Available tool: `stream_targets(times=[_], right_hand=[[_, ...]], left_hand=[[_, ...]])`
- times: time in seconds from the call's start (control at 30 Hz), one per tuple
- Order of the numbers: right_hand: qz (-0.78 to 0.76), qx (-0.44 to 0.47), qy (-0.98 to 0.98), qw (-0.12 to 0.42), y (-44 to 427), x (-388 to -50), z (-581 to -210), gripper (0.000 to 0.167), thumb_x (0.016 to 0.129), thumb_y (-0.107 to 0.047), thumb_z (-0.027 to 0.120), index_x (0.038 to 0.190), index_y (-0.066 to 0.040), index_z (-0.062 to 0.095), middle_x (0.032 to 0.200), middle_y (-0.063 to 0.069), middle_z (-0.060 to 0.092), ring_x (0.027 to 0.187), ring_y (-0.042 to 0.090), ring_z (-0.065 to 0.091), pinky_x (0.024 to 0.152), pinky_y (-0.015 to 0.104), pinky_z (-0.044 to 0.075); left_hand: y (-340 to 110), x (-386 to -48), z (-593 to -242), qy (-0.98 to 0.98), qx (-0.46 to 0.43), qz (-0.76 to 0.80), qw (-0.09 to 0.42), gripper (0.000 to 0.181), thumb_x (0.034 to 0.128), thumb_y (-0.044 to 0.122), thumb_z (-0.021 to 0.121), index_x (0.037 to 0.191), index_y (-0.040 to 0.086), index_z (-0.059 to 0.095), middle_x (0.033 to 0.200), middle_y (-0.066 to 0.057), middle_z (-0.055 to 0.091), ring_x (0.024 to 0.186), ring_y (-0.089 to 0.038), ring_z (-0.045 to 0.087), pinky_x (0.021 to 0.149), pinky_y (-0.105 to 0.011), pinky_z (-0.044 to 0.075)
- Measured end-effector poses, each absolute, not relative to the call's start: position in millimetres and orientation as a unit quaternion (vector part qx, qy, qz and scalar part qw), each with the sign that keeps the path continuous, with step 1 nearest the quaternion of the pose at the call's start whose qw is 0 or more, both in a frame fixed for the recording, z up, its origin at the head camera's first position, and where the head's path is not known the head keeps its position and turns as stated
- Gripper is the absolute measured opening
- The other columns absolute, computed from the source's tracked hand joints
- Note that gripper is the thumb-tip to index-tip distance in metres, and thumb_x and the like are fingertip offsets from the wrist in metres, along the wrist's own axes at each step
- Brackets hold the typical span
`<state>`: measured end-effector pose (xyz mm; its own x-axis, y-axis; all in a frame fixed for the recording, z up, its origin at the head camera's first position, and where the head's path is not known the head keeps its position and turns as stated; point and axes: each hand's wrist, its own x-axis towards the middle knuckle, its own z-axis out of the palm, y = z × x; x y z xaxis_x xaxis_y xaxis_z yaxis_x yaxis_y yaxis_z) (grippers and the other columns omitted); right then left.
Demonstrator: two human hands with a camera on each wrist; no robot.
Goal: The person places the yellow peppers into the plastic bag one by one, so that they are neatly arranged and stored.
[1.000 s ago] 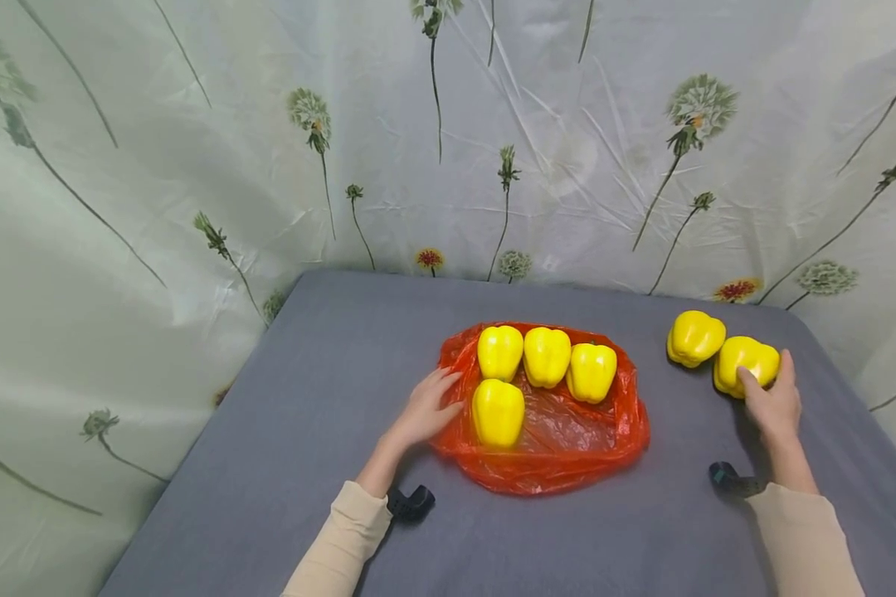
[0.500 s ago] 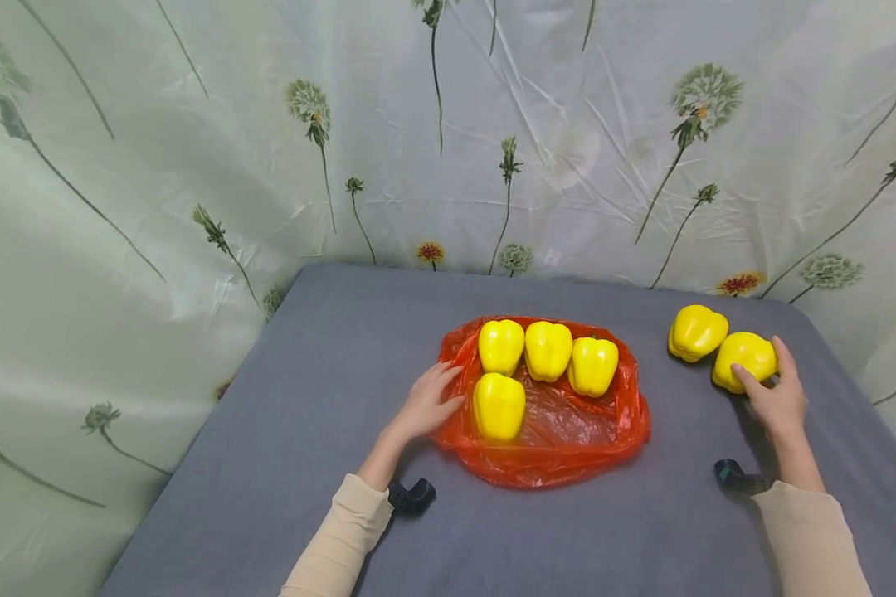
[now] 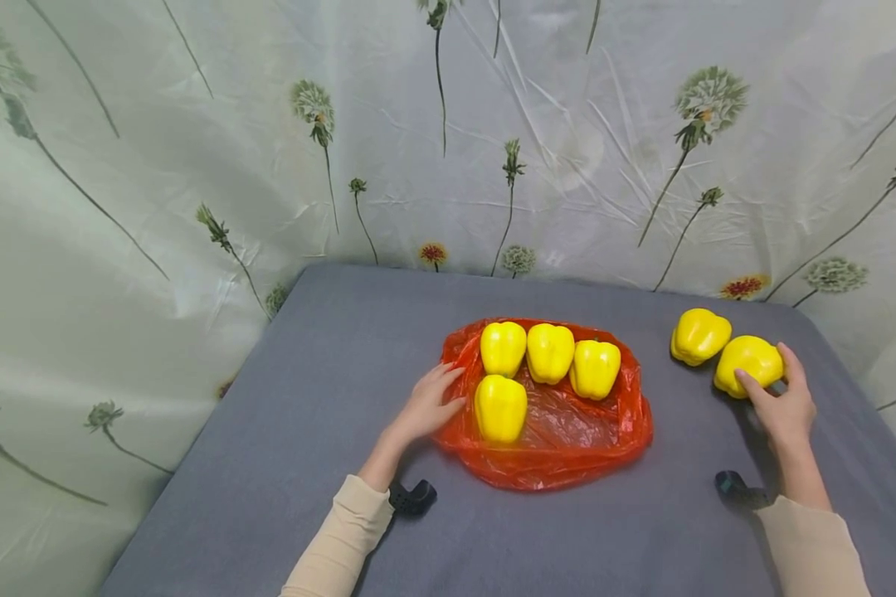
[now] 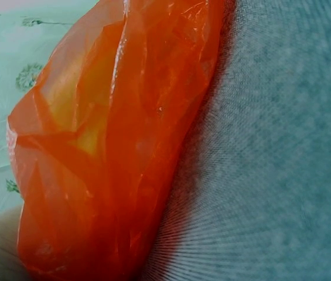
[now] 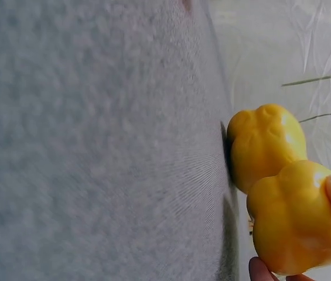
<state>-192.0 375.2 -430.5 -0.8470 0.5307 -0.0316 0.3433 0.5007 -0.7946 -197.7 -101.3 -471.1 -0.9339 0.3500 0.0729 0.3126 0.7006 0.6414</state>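
A red plastic bag (image 3: 560,468) lies spread on the table, with several yellow peppers (image 3: 501,409) in it: three in a back row, one at front left. The left hand (image 3: 426,406) rests at the bag's left edge, fingers spread; in the left wrist view the bag (image 4: 147,129) hides most of that hand. At the far right, the right hand (image 3: 786,406) holds a yellow pepper (image 3: 748,365) between thumb and fingers. In the right wrist view this pepper (image 5: 297,216) is gripped from both sides, against another pepper (image 5: 265,143) behind it.
The other loose pepper (image 3: 700,336) sits on the grey cloth-covered table (image 3: 328,356), left of the held one. Black wrist-worn devices show below the left hand (image 3: 414,497) and the right hand. A flower-patterned curtain (image 3: 418,191) stands behind the table.
The right hand has shifted slightly right and its wrist has turned a little, with its fingers still at the same pepper. The left hand and the bag look unchanged.
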Motion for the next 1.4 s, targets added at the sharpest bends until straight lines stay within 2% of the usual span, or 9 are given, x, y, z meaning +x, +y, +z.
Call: stream_targets(times=[0.07, 0.13, 0.23, 0.3, 0.5, 0.8, 1.27, 1.4], right_hand=[[0.422, -0.265, -0.860, 0.113, 373.1, -189.4, -429.3, 0.071, 0.092, -0.040, 0.050, 0.150, -0.034, 0.011, 0.158, 0.010, 0.020, 0.127, 0.022, 0.041, 0.099, 0.027, 0.041], [0.420, -0.270, -0.858, 0.121, 371.0, -186.9, -427.4, 0.070, 0.091, -0.039, 0.052, 0.150, -0.036, 0.013, 0.157, 0.009, 0.023, 0.103, 0.004, 0.049, 0.080, 0.011, 0.039], [0.426, -0.269, -0.852, 0.138, 368.7, -184.3, -423.7, 0.070, 0.090, -0.038, 0.054, 0.148, -0.039, 0.016, 0.156, 0.008, 0.025, 0.077, -0.015, 0.033, 0.065, 0.002, 0.028], [0.433, -0.268, -0.848, 0.147, 367.1, -182.9, -421.0, 0.069, 0.090, -0.036, 0.055, 0.148, -0.041, 0.017, 0.156, 0.005, 0.025, 0.071, -0.016, 0.031, 0.065, 0.001, 0.028], [0.438, -0.262, -0.844, 0.162, 361.1, -177.6, -415.8, 0.068, 0.089, -0.035, 0.057, 0.146, -0.043, 0.020, 0.156, 0.002, 0.028, 0.070, -0.017, 0.033, 0.067, 0.001, 0.029], [0.456, -0.227, -0.840, 0.185, 346.6, -169.6, -413.5, 0.068, 0.089, -0.027, 0.060, 0.146, -0.038, 0.026, 0.153, 0.002, 0.032, 0.071, -0.016, 0.036, 0.065, -0.004, 0.030], [0.452, -0.188, -0.856, 0.168, 327.5, -166.9, -417.1, 0.067, 0.089, -0.029, 0.060, 0.147, -0.036, 0.026, 0.144, 0.016, 0.037, 0.068, -0.015, 0.039, 0.064, -0.005, 0.032], [0.456, -0.173, -0.857, 0.165, 323.4, -166.0, -417.4, 0.068, 0.089, -0.028, 0.060, 0.147, -0.034, 0.025, 0.146, 0.018, 0.035, 0.069, -0.015, 0.039, 0.065, -0.005, 0.032]], left_hand=[[-101.3, -198.0, -471.4, 0.922, 0.179, 0.342, 0.030, 0.053, 0.0914, 0.024, 0.055, 0.139, 0.005, 0.043, 0.148, -0.019, 0.037, 0.142, -0.037, 0.026, 0.115, -0.056, 0.021], [-101.3, -198.5, -471.2, 0.921, 0.181, 0.344, 0.028, 0.053, 0.0914, 0.024, 0.055, 0.139, 0.004, 0.043, 0.148, -0.019, 0.037, 0.142, -0.037, 0.026, 0.115, -0.056, 0.021], [-101.7, -199.0, -470.7, 0.919, 0.184, 0.346, 0.025, 0.053, 0.0911, 0.023, 0.055, 0.138, 0.003, 0.043, 0.148, -0.020, 0.038, 0.141, -0.038, 0.027, 0.115, -0.056, 0.021], [-102.2, -199.3, -470.5, 0.920, 0.184, 0.346, 0.025, 0.053, 0.0910, 0.023, 0.055, 0.138, 0.003, 0.043, 0.148, -0.020, 0.038, 0.142, -0.037, 0.026, 0.115, -0.057, 0.021], [-102.2, -200.2, -469.6, 0.920, 0.179, 0.348, 0.033, 0.053, 0.0916, 0.024, 0.055, 0.139, 0.004, 0.043, 0.149, -0.019, 0.037, 0.142, -0.037, 0.026, 0.115, -0.056, 0.021], [-101.3, -201.8, -471.0, 0.921, 0.172, 0.347, 0.033, 0.053, 0.0913, 0.024, 0.055, 0.139, 0.005, 0.043, 0.149, -0.018, 0.037, 0.143, -0.036, 0.025, 0.116, -0.055, 0.021], [-102.5, -197.8, -470.6, 0.921, 0.178, 0.344, 0.037, 0.053, 0.0914, 0.024, 0.055, 0.139, 0.005, 0.043, 0.148, -0.018, 0.038, 0.142, -0.037, 0.027, 0.115, -0.056, 0.022], [-102.4, -195.4, -468.4, 0.917, 0.180, 0.354, 0.034, 0.053, 0.0910, 0.023, 0.055, 0.138, 0.003, 0.043, 0.148, -0.020, 0.038, 0.141, -0.038, 0.027, 0.115, -0.057, 0.021]])
